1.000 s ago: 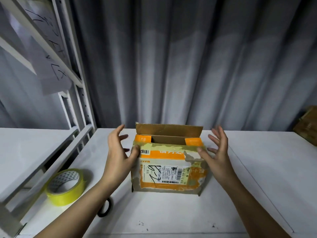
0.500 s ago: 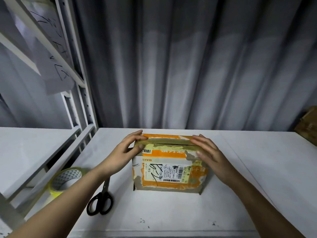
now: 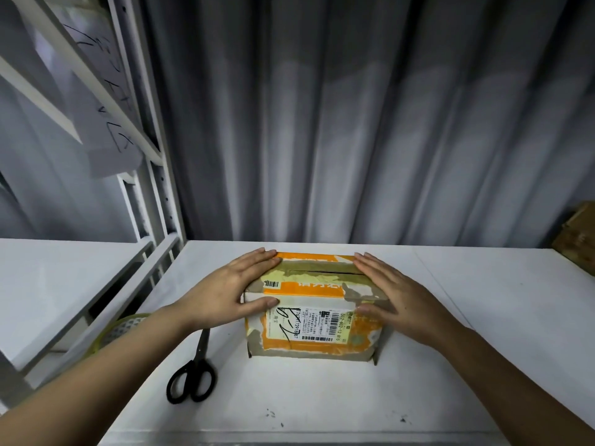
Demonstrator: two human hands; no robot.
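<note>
Desk (image 3: 322, 410), white, fills the lower frame, and centred on it sits a worn orange parcel box (image 3: 309, 323) with its flaps closed. Left hand (image 3: 225, 291) and right hand (image 3: 402, 300) press its top ends, fingers (image 3: 257, 257) straight and flat. Black scissors (image 3: 193, 378) lie at lower left.

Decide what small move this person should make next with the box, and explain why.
Probably lift the left hand and reach for the yellow tape roll, leaving the right hand pressing the flaps. Both hands lie flat on the cardboard box, a dark slit shows between its closed top flaps, and the roll sits on the left hand's side.
</note>
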